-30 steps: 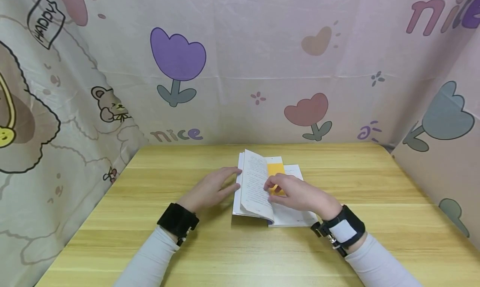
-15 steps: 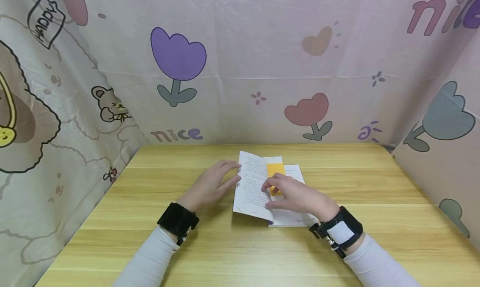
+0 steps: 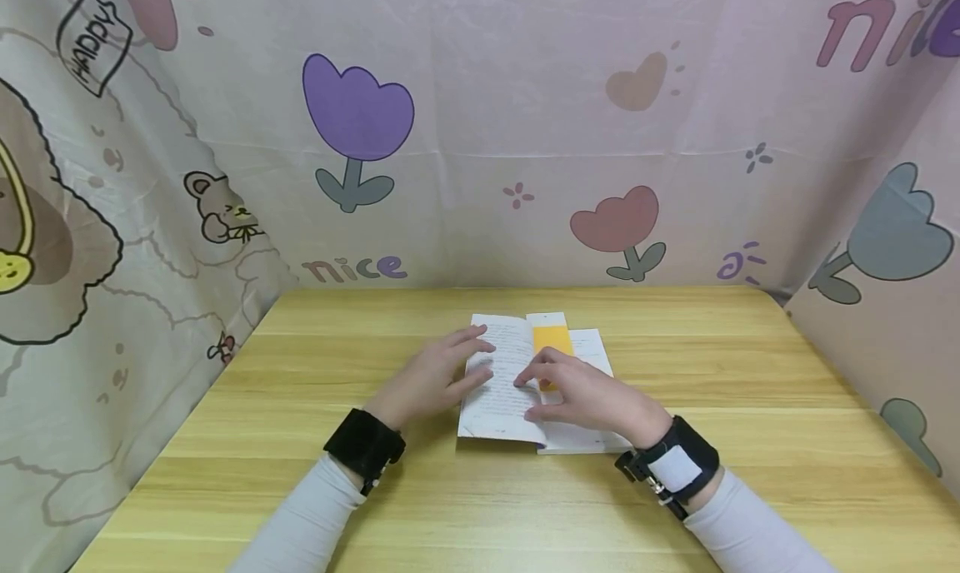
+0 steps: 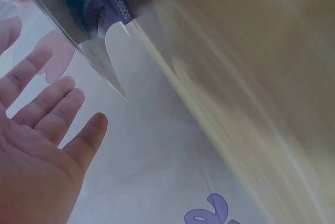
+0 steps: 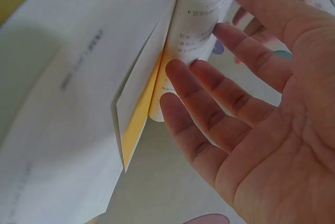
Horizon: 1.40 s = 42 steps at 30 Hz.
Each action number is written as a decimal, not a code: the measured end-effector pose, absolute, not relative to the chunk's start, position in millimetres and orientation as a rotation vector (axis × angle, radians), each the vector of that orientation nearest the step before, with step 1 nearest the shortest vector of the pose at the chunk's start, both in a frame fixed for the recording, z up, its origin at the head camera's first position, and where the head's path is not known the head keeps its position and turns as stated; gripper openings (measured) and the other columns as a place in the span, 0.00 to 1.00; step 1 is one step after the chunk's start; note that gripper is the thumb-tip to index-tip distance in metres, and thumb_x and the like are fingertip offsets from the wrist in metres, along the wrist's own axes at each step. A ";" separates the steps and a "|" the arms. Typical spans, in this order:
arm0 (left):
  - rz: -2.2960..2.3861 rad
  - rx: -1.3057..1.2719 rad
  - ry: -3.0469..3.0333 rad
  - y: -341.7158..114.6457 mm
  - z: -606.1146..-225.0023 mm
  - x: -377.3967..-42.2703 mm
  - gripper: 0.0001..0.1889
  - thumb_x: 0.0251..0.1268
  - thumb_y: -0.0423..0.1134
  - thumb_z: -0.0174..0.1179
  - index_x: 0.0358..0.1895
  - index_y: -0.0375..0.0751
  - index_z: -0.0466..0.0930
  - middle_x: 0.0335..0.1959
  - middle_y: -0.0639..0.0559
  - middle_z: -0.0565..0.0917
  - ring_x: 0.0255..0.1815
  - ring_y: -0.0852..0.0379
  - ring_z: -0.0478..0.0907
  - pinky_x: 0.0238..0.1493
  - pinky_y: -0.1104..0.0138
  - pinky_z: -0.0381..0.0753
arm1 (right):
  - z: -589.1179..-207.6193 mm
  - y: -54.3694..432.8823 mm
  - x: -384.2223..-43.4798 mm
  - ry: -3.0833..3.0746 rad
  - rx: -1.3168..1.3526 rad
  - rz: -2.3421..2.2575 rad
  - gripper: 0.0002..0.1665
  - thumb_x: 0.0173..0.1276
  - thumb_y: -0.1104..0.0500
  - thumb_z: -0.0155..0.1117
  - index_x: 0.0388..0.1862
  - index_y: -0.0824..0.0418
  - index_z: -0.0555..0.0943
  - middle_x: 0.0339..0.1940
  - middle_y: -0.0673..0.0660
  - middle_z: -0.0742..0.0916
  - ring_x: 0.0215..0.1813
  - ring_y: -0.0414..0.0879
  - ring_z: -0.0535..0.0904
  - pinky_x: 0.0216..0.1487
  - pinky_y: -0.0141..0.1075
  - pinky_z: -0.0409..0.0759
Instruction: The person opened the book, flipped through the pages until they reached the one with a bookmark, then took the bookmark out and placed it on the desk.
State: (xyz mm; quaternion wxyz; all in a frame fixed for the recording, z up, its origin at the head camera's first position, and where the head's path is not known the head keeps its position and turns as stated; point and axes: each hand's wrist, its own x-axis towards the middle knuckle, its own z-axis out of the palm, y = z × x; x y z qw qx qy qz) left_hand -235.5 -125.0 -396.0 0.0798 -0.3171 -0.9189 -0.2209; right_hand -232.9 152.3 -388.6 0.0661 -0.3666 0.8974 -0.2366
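Note:
An open book (image 3: 497, 398) with printed pages lies on the wooden table. Its left side slopes down from the spine, and a blue-purple cover (image 4: 107, 4) shows beneath in the left wrist view. Along the gutter, a yellow-and-white paper slip (image 3: 552, 337) sits on the right page, partly behind the right hand. My left hand (image 3: 431, 380) reaches over the left page's outer edge with fingers spread and holding nothing. My right hand (image 3: 592, 396) crosses the right page, fingertips at the left page near the spine. The right wrist view shows these fingers (image 5: 180, 124) extended, not wrapped round anything.
The wooden tabletop (image 3: 480, 515) extends around the book on all sides. Behind it hangs a pale curtain (image 3: 480, 73) printed with tulips, and more of the cloth borders the table left and right. Both wrists wear black straps (image 3: 365, 446).
The raised left pages have come down to the left and lie flatter. My left hand has moved from beside their edge to over it. My right hand has slid slightly left.

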 end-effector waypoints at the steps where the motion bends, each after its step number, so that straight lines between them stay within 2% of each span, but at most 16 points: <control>1: -0.662 -0.955 -2.756 -124.8 -397.2 -234.9 0.21 0.81 0.49 0.62 0.67 0.44 0.83 0.81 0.40 0.73 0.81 0.39 0.72 0.79 0.43 0.74 | -389.1 151.7 -232.9 2.707 -1.106 -0.708 0.24 0.71 0.50 0.78 0.63 0.55 0.87 0.60 0.53 0.84 0.56 0.49 0.83 0.59 0.44 0.87; 7: -0.657 -1.003 -2.767 -124.1 -403.0 -233.5 0.19 0.80 0.48 0.63 0.66 0.44 0.83 0.79 0.39 0.75 0.79 0.39 0.74 0.78 0.44 0.76 | -390.9 148.2 -232.2 2.717 -1.134 -0.676 0.24 0.72 0.50 0.77 0.63 0.56 0.87 0.59 0.53 0.83 0.54 0.47 0.83 0.56 0.41 0.87; 12: -0.638 -1.011 -2.836 -123.3 -405.2 -232.6 0.22 0.81 0.50 0.62 0.70 0.46 0.81 0.79 0.40 0.75 0.80 0.41 0.73 0.79 0.45 0.75 | -392.5 146.8 -232.3 2.725 -1.157 -0.682 0.24 0.73 0.51 0.76 0.63 0.57 0.87 0.58 0.53 0.83 0.53 0.47 0.82 0.56 0.40 0.87; 19: -0.628 -1.019 -2.913 -122.1 -406.6 -231.1 0.26 0.82 0.48 0.60 0.76 0.43 0.77 0.81 0.40 0.73 0.82 0.42 0.70 0.80 0.45 0.73 | -392.8 144.7 -230.9 2.706 -1.210 -0.664 0.25 0.75 0.53 0.74 0.67 0.58 0.85 0.63 0.58 0.84 0.54 0.47 0.82 0.57 0.41 0.87; 27: -0.619 -0.983 -2.970 -122.8 -407.5 -231.3 0.26 0.82 0.47 0.61 0.77 0.44 0.75 0.80 0.40 0.75 0.82 0.41 0.71 0.81 0.45 0.72 | -393.6 142.4 -226.8 2.693 -1.227 -0.630 0.23 0.76 0.52 0.73 0.67 0.56 0.86 0.72 0.61 0.82 0.65 0.53 0.84 0.68 0.50 0.85; 34: -0.648 -0.938 -3.005 -123.3 -407.7 -232.8 0.28 0.82 0.50 0.61 0.78 0.46 0.75 0.77 0.44 0.78 0.81 0.43 0.72 0.82 0.46 0.72 | -395.5 140.3 -224.3 2.641 -1.226 -0.659 0.25 0.76 0.52 0.72 0.69 0.56 0.84 0.79 0.63 0.78 0.77 0.58 0.77 0.78 0.54 0.78; 42: -0.692 -0.939 -2.996 -124.0 -408.8 -234.7 0.27 0.82 0.50 0.61 0.75 0.42 0.76 0.75 0.43 0.80 0.79 0.42 0.74 0.81 0.45 0.73 | -397.4 136.4 -223.6 2.604 -1.290 -0.662 0.22 0.78 0.51 0.71 0.68 0.53 0.85 0.81 0.61 0.77 0.80 0.55 0.76 0.80 0.53 0.76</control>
